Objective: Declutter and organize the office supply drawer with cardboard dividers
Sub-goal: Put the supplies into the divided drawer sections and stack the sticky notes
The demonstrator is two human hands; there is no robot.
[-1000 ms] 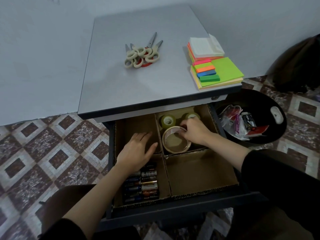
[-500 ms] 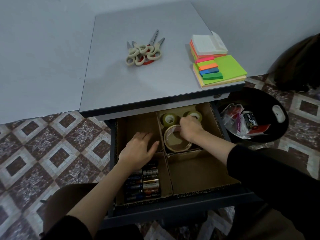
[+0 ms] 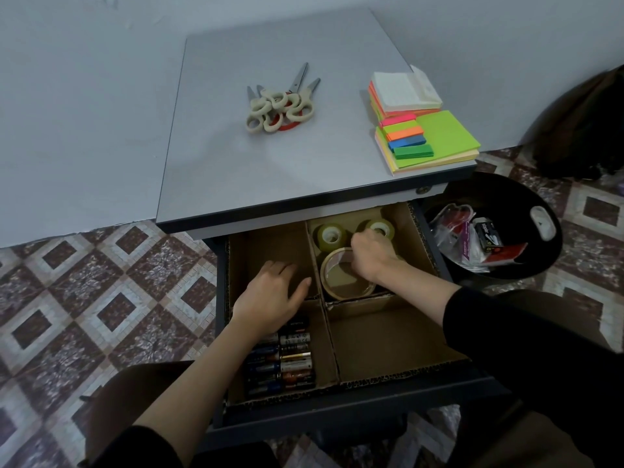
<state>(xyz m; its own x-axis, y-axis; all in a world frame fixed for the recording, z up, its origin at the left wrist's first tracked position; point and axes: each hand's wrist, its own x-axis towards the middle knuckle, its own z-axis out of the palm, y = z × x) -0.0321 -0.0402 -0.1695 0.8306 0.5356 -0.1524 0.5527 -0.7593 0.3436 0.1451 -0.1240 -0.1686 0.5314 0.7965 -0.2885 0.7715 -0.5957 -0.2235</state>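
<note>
The drawer (image 3: 337, 423) was pulled out below the desk top (image 3: 270, 170) and was split into four compartments by cardboard dividers (image 3: 332, 342). In the near-left compartment, batteries (image 3: 287, 363) were laid in rows on their sides. The near-right compartment was seen only as bare cardboard.

The left hand (image 3: 270, 298) was laid palm down over the far ends of the batteries and across the cross divider, so that its fingers were reached into the far-left compartment. Its fingers were held straight and relaxed, the thumb was spread towards the centre divider, and nothing was gripped.

In the far-right compartment a big tape roll (image 3: 341, 285) was laid flat against the cross divider. The right hand (image 3: 371, 255) was held over its far right rim with the fingers curled downwards. Whether the roll was pinched or only touched could not be told, since the fingertips were hidden. Two small rolls were stood on edge behind it: one (image 3: 331, 236) beside the centre divider, the other (image 3: 381, 228) just past the knuckles.

On the desk top, scissors (image 3: 280, 103) were heaped at the middle and sticky notes (image 3: 425, 130) were stacked at the right edge. A black bin (image 3: 499, 197) holding packets was set on the tiled floor to the right of the drawer
</note>
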